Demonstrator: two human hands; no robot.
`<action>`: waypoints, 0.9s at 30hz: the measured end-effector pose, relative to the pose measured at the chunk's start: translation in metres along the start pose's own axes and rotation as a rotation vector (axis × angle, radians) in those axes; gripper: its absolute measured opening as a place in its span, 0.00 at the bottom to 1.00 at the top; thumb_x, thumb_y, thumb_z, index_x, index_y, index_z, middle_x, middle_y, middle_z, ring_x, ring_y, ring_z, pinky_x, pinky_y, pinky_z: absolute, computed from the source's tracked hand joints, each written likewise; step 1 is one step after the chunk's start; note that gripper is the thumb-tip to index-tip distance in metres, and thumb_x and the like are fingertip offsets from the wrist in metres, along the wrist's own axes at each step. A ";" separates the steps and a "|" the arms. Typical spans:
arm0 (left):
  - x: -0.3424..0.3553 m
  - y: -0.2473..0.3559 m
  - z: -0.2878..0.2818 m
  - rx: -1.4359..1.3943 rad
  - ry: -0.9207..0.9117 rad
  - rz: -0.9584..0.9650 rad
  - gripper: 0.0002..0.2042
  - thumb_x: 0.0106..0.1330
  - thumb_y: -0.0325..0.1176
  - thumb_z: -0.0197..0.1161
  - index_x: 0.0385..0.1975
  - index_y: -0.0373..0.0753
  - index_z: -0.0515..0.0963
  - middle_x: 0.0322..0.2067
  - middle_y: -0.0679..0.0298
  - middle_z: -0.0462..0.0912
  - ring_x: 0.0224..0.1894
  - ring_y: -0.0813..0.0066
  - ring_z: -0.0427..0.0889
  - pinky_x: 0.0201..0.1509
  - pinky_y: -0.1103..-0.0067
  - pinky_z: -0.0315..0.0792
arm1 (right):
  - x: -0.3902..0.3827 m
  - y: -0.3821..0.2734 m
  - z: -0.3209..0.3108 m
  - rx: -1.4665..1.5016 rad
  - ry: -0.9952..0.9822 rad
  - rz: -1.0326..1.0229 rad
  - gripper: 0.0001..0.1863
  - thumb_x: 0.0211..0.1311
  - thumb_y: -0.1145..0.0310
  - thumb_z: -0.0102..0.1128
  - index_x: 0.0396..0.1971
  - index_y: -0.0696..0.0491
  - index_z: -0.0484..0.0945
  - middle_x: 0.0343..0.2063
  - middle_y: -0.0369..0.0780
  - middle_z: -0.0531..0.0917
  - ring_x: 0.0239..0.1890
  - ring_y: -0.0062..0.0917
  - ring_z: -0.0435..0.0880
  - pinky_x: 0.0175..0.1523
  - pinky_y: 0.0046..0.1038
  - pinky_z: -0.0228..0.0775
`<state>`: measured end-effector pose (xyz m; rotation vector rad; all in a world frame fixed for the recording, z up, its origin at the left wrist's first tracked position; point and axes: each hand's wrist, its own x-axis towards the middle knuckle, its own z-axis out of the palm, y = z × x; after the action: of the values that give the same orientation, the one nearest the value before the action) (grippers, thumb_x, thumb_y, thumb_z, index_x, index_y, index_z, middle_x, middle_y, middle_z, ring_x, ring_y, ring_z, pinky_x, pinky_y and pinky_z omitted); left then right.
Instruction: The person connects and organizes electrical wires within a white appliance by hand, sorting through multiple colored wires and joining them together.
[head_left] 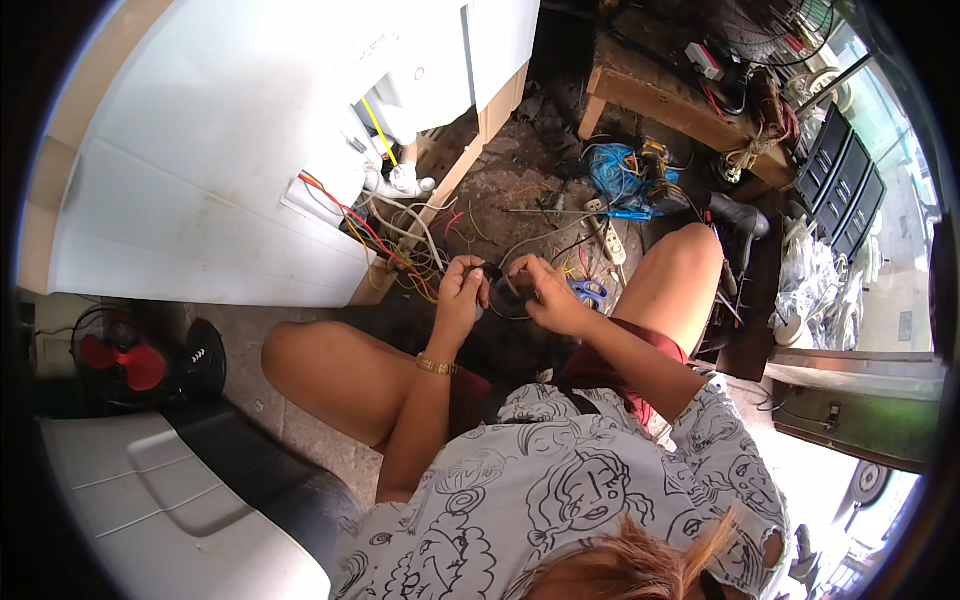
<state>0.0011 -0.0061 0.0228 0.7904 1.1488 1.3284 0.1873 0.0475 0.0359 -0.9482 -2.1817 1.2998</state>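
My left hand (463,292) is raised between my knees, its thumb and fingers pinched on a dark strip. Close beside it, my right hand (548,292) is closed around the edge of a small dark round item that looks like a roll of black tape (507,293). The fingers hide part of it. Just beyond both hands, thin red and yellow wires (425,283) and a pale cable (425,225) run out of a white appliance (180,200). Blue-handled scissors (590,292) lie right of my right hand.
A white power strip (612,245), a blue plastic bag (612,170) and a yellow-and-black drill (655,160) lie on the floor ahead. A wooden bench (650,98) stands at the far right. At left are a red-bladed fan (125,360) and a grey-white panel (170,490).
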 end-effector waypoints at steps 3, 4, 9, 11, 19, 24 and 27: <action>-0.005 -0.003 0.005 -0.038 -0.091 -0.049 0.05 0.69 0.29 0.48 0.40 0.38 0.68 0.18 0.70 0.67 0.19 0.85 0.64 0.25 0.86 0.63 | 0.024 0.037 0.002 0.194 0.052 0.008 0.28 0.41 0.83 0.48 0.47 0.49 0.61 0.40 0.40 0.80 0.47 0.31 0.75 0.48 0.31 0.59; -0.005 -0.006 0.005 -0.029 -0.128 -0.052 0.05 0.69 0.29 0.49 0.40 0.38 0.68 0.18 0.70 0.67 0.19 0.86 0.64 0.25 0.86 0.63 | 0.035 0.035 -0.001 0.224 0.076 -0.018 0.29 0.42 0.84 0.48 0.48 0.50 0.61 0.40 0.41 0.80 0.46 0.29 0.76 0.46 0.28 0.61; 0.002 -0.017 -0.004 0.376 -0.139 0.117 0.04 0.66 0.24 0.51 0.39 0.37 0.67 0.20 0.72 0.67 0.21 0.89 0.64 0.26 0.88 0.62 | 0.074 0.020 -0.016 0.707 0.074 0.008 0.30 0.44 0.87 0.44 0.52 0.50 0.57 0.41 0.43 0.79 0.44 0.23 0.75 0.42 0.22 0.64; 0.002 -0.018 -0.010 0.491 -0.071 0.169 0.05 0.65 0.23 0.52 0.38 0.36 0.66 0.21 0.72 0.68 0.22 0.90 0.64 0.26 0.88 0.61 | 0.074 -0.004 -0.027 0.936 -0.029 0.067 0.31 0.45 0.88 0.42 0.52 0.50 0.57 0.42 0.42 0.79 0.44 0.22 0.74 0.44 0.23 0.64; 0.010 -0.009 -0.002 0.202 0.120 0.096 0.03 0.67 0.24 0.50 0.37 0.35 0.68 0.18 0.69 0.69 0.19 0.86 0.67 0.23 0.86 0.61 | -0.002 -0.030 -0.018 0.284 -0.111 -0.031 0.28 0.42 0.85 0.48 0.48 0.52 0.58 0.37 0.43 0.80 0.42 0.28 0.78 0.47 0.27 0.66; 0.000 0.001 0.003 0.026 -0.093 0.005 0.04 0.70 0.28 0.47 0.39 0.37 0.68 0.17 0.72 0.64 0.17 0.88 0.61 0.20 0.88 0.56 | 0.017 0.012 -0.015 -0.104 0.029 -0.045 0.28 0.43 0.83 0.49 0.49 0.50 0.58 0.39 0.45 0.80 0.45 0.34 0.78 0.46 0.30 0.67; 0.000 0.000 0.008 0.020 -0.160 -0.065 0.03 0.68 0.28 0.50 0.37 0.38 0.69 0.18 0.73 0.64 0.18 0.89 0.61 0.21 0.88 0.56 | 0.050 0.033 -0.021 0.414 0.086 0.008 0.30 0.44 0.85 0.47 0.51 0.49 0.57 0.45 0.47 0.78 0.43 0.28 0.78 0.42 0.26 0.67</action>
<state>0.0090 -0.0046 0.0254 0.8508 1.0537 1.1796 0.1784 0.1077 0.0180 -0.8265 -1.7481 1.5993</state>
